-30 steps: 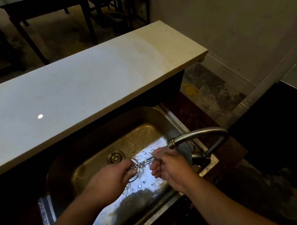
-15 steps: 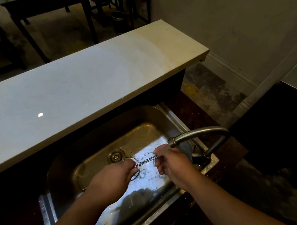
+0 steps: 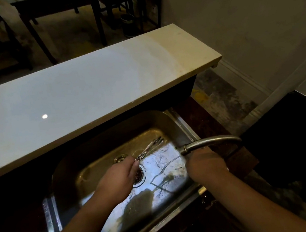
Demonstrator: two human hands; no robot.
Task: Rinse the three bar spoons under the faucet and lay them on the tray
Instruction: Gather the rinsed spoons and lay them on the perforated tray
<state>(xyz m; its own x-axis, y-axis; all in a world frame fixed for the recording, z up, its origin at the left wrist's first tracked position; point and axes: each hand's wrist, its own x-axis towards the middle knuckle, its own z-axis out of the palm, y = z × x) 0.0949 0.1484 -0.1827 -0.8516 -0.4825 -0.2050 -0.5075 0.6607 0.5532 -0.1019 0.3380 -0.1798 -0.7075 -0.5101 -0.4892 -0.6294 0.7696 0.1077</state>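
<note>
My left hand (image 3: 120, 176) is shut on a bunch of thin twisted metal bar spoons (image 3: 149, 147) that stick out up and to the right over the steel sink (image 3: 61, 168). My right hand (image 3: 204, 162) is at the sink's right rim, just under the curved faucet spout (image 3: 208, 141); its fingers are hidden, so I cannot tell whether it holds anything. The sink floor is wet, with thin trickles of water. No stream from the spout is visible. No tray is in view.
A long white counter (image 3: 86, 97) overhangs the far side of the sink. The drain (image 3: 138, 175) lies beside my left hand. Dark worktop surrounds the sink. Beyond the counter stand dark tables and chairs (image 3: 58, 9) and a small bin (image 3: 128, 25).
My right hand let go of the spoons and moved right, under the faucet. My left hand now holds the bunch alone, swung up toward the sink's far right.
</note>
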